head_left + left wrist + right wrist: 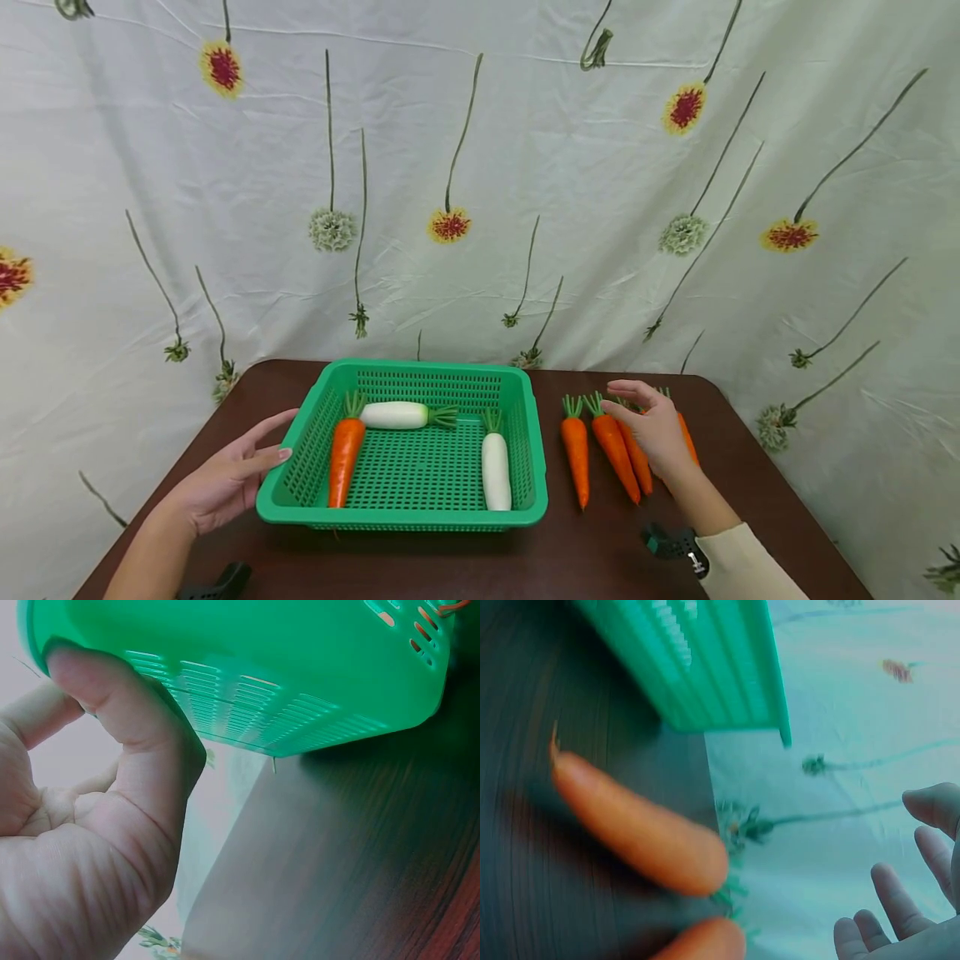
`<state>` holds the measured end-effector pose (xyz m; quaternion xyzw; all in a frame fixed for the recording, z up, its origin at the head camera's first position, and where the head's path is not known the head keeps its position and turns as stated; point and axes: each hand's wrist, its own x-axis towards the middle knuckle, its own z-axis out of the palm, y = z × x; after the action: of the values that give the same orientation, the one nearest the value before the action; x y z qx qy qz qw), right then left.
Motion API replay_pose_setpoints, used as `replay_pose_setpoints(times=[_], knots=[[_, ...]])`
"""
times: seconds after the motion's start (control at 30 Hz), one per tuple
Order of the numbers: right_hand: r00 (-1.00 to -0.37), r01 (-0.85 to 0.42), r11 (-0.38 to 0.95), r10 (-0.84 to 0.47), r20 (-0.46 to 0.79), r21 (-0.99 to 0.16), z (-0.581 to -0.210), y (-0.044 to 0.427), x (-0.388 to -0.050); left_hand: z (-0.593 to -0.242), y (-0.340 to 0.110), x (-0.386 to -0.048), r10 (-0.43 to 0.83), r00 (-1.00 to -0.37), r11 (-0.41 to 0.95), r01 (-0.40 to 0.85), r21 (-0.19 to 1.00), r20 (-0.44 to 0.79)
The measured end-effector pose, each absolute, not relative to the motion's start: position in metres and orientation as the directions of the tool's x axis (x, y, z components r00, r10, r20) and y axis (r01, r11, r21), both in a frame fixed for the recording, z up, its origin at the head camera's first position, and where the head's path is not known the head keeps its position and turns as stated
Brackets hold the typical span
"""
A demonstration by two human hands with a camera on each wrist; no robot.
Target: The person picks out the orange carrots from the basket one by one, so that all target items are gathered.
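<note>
A green plastic basket [405,518] stands on the dark table. Inside it lie one carrot [346,458] along the left side, a white radish [395,415] crosswise at the back and another white radish [496,471] on the right. My left hand [232,479] holds the basket's left rim, its thumb [97,686] against the green plastic; some fingertips are hidden. To the right, my right hand [654,425] hovers over several loose carrots [615,450], holding nothing, its fingers [896,900] spread apart. It partly covers the carrots in the head view.
The brown table [420,567] ends at a white cloth [420,292] printed with flowers, which hangs behind and at the sides. A dark wrist strap [678,546] is on the right forearm, and a dark device [221,583] is by the left wrist.
</note>
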<state>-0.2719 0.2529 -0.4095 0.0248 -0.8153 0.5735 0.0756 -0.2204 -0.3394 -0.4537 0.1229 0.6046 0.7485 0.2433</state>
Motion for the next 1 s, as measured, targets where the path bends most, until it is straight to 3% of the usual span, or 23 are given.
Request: replay_pose_setpoints(times=[0.57, 1.0], knots=[[-0.983, -0.148, 0.229, -0.138, 0.119, -0.962, -0.398, 0.202, -0.261, -0.454, -0.340, -0.220, 0.537, -0.839, -0.177, -0.218, 0.960, -0.091], [-0.924, -0.192, 0.238, -0.370, 0.094, -0.952, -0.398, 0.164, -0.258, -0.452, -0.340, -0.220, 0.534, -0.840, -0.175, -0.220, 0.960, -0.096]])
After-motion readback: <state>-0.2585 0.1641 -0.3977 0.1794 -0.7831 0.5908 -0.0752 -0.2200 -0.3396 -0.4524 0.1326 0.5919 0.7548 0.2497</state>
